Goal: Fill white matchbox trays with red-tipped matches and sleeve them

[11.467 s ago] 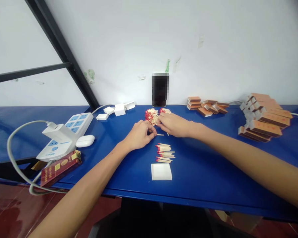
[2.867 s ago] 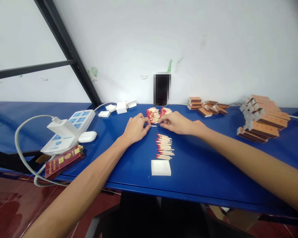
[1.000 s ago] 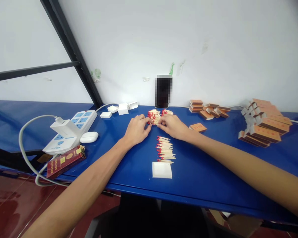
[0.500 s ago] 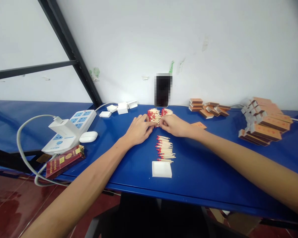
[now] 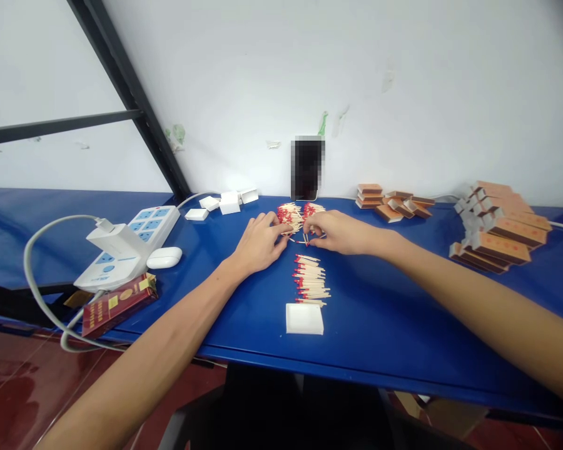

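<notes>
My left hand (image 5: pixel 260 242) rests on the table at the left side of a pile of red-headed matches (image 5: pixel 289 215). Its thumb and index finger are apart, with the fingertips at the pile's near edge. My right hand (image 5: pixel 333 232) is bent over a second heap of matches (image 5: pixel 313 209) and pinches a few matches (image 5: pixel 306 238), which point down toward the table. A loose match or two lie between the hands. Closer to me is a column of matches (image 5: pixel 311 278), heads to the left. Just below it sits a white matchbox tray (image 5: pixel 304 319).
Orange matchboxes (image 5: pixel 507 234) are stacked on the right, with more matchboxes (image 5: pixel 394 206) by the wall. White trays (image 5: pixel 229 202) lie back left. A power strip (image 5: pixel 154 219), white earbud case (image 5: pixel 164 257) and red box (image 5: pixel 119 304) stand left. A phone (image 5: pixel 307 169) leans on the wall.
My right hand has drawn slightly away from my left and its fingers have parted from the left fingertips. Matches now show in the gap. My left hand has hardly moved.
</notes>
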The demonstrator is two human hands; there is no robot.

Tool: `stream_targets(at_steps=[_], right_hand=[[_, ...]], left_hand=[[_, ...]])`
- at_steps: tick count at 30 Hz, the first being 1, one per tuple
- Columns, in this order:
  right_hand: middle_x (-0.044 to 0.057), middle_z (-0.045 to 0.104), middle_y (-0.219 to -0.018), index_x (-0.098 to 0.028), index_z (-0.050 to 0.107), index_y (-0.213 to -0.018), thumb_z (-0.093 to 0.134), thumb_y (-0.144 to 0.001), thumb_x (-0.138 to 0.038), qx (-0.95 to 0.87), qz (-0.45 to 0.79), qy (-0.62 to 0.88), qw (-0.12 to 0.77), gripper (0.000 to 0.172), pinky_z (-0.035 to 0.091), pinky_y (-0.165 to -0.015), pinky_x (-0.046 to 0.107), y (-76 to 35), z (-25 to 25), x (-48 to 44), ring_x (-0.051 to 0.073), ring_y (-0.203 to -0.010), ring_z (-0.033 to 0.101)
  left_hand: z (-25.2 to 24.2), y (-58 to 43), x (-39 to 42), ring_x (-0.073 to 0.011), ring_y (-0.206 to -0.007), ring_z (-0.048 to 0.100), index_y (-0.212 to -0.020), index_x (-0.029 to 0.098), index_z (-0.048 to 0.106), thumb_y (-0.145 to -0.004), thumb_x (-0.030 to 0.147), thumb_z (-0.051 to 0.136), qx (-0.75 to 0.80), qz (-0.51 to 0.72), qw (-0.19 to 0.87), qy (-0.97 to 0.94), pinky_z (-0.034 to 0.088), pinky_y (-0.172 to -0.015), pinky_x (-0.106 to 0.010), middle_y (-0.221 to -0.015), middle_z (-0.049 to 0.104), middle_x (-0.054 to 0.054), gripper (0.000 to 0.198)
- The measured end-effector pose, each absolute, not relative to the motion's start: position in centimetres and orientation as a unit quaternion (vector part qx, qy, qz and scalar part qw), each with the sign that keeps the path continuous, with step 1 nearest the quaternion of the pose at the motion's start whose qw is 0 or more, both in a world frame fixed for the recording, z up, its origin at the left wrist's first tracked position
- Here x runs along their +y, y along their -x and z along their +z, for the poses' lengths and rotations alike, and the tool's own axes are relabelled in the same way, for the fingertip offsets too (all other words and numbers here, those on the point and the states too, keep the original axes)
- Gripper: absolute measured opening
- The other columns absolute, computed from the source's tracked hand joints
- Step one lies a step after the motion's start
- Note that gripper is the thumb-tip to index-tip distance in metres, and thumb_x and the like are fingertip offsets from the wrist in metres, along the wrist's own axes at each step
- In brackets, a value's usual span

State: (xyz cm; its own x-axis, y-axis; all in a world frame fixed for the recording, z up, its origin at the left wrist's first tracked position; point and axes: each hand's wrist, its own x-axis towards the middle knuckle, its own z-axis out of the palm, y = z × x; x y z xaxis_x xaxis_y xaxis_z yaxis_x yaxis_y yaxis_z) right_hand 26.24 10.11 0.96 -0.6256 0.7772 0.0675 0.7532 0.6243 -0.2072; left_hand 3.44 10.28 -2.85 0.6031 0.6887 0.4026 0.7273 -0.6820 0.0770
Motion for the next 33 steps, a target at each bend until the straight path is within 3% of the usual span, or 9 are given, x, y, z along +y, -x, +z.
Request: stream_targets(at_steps=[4,14,22,26,33], right_hand=[[0.008,0.069,-0.099,-0.017,0.068,-0.105,0.061,-0.088,-0.021,-0.922,0.080,0.373,0.070,0.019,0.043,-0.079,0.030,-26.6,0.6,10.6,0.020,-0.089,0.061],[0.007,0.069,-0.092,-0.016,0.069,-0.099,0.063,-0.086,-0.022,-0.911,0.114,0.390,0.079,0.015,0.042,-0.070,0.027,-26.7,0.6,10.7,0.018,-0.080,0.060],[0.007,0.068,-0.094,-0.017,0.067,-0.096,0.055,-0.091,-0.023,-0.912,0.111,0.388,0.069,0.014,0.043,-0.074,0.029,-26.7,0.2,10.7,0.019,-0.083,0.060],[0.011,0.067,-0.100,-0.016,0.064,-0.098,0.047,-0.095,-0.026,-0.911,0.093,0.398,0.053,0.019,0.043,-0.076,0.031,-26.4,-0.4,10.3,0.021,-0.087,0.060],[0.008,0.066,-0.095,-0.019,0.060,-0.091,0.046,-0.094,-0.027,-0.905,0.092,0.412,0.042,0.016,0.041,-0.071,0.030,-26.5,-0.3,8.7,0.019,-0.080,0.058]], left_hand=[[-2.7,-3.5,10.2,-0.0234,-0.092,0.049,-0.115,0.022,0.069,-0.098,0.031,0.049,-0.374,-0.206,0.034,0.903,0.038,-0.083,-0.037,-0.100,0.056,-0.007,0.028],[-2.3,-4.3,9.7,-0.0234,-0.094,0.048,-0.111,0.027,0.072,-0.099,0.037,0.049,-0.336,-0.169,0.003,0.927,0.035,-0.081,-0.036,-0.099,0.054,-0.006,0.028],[-2.3,-4.3,9.6,-0.0235,-0.093,0.047,-0.107,0.026,0.074,-0.098,0.036,0.050,-0.337,-0.171,-0.007,0.926,0.033,-0.080,-0.036,-0.098,0.055,-0.006,0.027],[-2.2,-4.2,9.6,-0.0233,-0.095,0.048,-0.114,0.026,0.070,-0.099,0.032,0.048,-0.333,-0.174,-0.007,0.927,0.033,-0.080,-0.036,-0.098,0.055,-0.006,0.028],[-2.2,-4.4,9.2,-0.0261,-0.095,0.046,-0.116,0.025,0.069,-0.094,0.027,0.046,-0.313,-0.139,0.094,0.935,0.032,-0.079,-0.039,-0.101,0.054,-0.009,0.032]])
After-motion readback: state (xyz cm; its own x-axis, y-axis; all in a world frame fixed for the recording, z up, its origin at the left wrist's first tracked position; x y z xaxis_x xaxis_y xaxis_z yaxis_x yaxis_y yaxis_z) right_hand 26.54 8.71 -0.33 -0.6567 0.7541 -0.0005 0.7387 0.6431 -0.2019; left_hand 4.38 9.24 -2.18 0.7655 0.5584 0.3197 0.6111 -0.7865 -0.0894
